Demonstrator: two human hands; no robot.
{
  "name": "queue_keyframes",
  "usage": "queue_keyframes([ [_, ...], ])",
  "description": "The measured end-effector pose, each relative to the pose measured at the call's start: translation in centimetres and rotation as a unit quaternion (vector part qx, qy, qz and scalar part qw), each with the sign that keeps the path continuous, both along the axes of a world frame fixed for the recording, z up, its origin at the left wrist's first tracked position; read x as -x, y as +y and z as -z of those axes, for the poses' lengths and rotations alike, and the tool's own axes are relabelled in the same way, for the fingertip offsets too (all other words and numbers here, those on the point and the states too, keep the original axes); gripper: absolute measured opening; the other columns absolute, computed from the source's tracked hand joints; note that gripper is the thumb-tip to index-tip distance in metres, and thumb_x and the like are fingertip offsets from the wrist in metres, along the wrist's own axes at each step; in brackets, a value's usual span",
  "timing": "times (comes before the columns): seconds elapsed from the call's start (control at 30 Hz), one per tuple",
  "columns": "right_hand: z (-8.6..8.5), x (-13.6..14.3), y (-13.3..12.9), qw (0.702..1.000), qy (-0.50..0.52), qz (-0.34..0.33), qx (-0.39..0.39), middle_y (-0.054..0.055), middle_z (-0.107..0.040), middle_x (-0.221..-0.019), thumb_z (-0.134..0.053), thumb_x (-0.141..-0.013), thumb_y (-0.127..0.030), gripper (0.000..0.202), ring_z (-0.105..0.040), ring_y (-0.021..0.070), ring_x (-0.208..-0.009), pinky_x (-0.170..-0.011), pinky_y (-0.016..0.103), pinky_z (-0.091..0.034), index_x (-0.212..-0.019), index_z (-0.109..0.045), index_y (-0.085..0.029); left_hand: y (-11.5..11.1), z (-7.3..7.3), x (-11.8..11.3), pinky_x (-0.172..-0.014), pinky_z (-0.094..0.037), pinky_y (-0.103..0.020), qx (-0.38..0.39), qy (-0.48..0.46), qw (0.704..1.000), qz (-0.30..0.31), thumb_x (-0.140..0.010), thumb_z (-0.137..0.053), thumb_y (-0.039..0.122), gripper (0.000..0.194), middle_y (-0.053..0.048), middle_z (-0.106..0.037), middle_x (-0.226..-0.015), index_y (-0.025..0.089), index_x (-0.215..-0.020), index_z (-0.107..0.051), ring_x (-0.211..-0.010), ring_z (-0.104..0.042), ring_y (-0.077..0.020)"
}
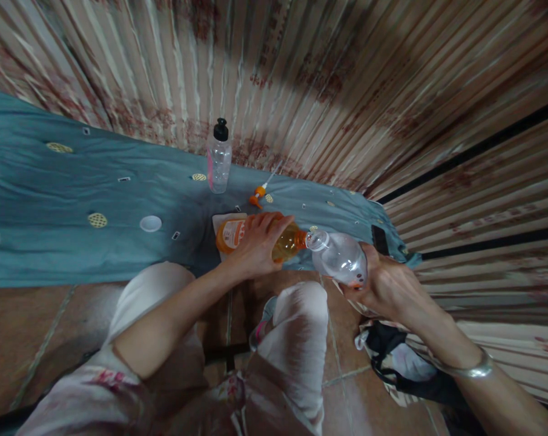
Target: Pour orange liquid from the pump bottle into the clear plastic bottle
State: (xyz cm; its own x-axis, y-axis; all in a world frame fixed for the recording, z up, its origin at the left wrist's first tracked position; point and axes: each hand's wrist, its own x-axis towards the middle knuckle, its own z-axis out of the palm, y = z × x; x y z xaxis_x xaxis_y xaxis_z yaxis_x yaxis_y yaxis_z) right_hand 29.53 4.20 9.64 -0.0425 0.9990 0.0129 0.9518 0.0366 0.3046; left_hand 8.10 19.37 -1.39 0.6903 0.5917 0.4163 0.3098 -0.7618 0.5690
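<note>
My left hand [262, 242] wraps round a bottle of orange liquid [289, 240], tipped on its side with its neck toward the right. A clear plastic bottle [341, 257] is gripped in my right hand [378, 278], tilted so its mouth meets the orange bottle's neck. Whether liquid is flowing between them I cannot make out. Beyond my left hand lies an orange pump top [258, 195] with a thin clear tube. A clear squeeze bottle with a black cap [219, 160] stands upright behind. A white round lid [151, 223] rests to the left.
A teal patterned cloth [119, 200] covers the low surface in front of me. Pleated curtains [187, 66] hang behind it and on the right. A dark phone-like object [379, 240] lies near the right end. Below, a dark and white bag [396, 357] sits on the tiled floor.
</note>
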Motion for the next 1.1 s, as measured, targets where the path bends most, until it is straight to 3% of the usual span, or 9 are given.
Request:
queue_keyframes([
  [0.47, 0.46, -0.45, -0.18, 1.0, 0.009, 0.01, 0.012, 0.012, -0.068, -0.068, -0.055, -0.077, -0.045, 0.059, -0.063, 0.0264, -0.059, -0.053, 0.032, -0.042, -0.118, -0.052, -0.002, 0.08, -0.02, -0.07, -0.108, -0.03, -0.052, 0.013, -0.01, 1.0, 0.013, -0.062, -0.073, 0.022, 0.09, -0.011, -0.044, -0.137, 0.024, -0.142, -0.033, -0.125, -0.041, -0.033],
  [0.83, 0.23, -0.05, 0.01, 1.0, 0.005, 0.002, 0.008, 0.012, -0.067, -0.067, -0.053, -0.077, -0.04, 0.058, -0.063, 0.0255, -0.058, -0.051, 0.031, -0.04, -0.118, -0.052, 0.001, 0.0, 0.01, -0.02, -0.11, -0.028, -0.054, 0.014, 0.0, 1.0, 0.003, -0.061, -0.073, 0.023, 0.09, -0.012, -0.044, -0.138, 0.023, -0.142, -0.033, -0.127, -0.04, -0.0335],
  [0.97, 0.28, -0.13, 0.05, 1.0, 0.004, 0.005, 0.007, 0.01, -0.067, -0.065, -0.055, -0.076, -0.042, 0.059, -0.062, 0.0256, -0.057, -0.05, 0.03, -0.038, -0.119, -0.051, -0.001, 0.06, -0.02, 0.01, -0.109, -0.03, -0.054, 0.019, -0.001, 1.0, 0.007, -0.061, -0.074, 0.023, 0.091, -0.011, -0.043, -0.138, 0.027, -0.142, -0.033, -0.127, -0.04, -0.0333],
  [1.1, 0.21, -0.05, 0.12, 1.0, 0.004, 0.011, 0.009, 0.009, -0.067, -0.065, -0.056, -0.076, -0.044, 0.059, -0.062, 0.0251, -0.057, -0.05, 0.03, -0.038, -0.118, -0.051, -0.003, 0.07, -0.11, 0.01, -0.109, -0.03, -0.053, 0.018, -0.008, 1.0, 0.007, -0.06, -0.073, 0.021, 0.089, -0.011, -0.044, -0.137, 0.024, -0.141, -0.035, -0.127, -0.04, -0.033],
])
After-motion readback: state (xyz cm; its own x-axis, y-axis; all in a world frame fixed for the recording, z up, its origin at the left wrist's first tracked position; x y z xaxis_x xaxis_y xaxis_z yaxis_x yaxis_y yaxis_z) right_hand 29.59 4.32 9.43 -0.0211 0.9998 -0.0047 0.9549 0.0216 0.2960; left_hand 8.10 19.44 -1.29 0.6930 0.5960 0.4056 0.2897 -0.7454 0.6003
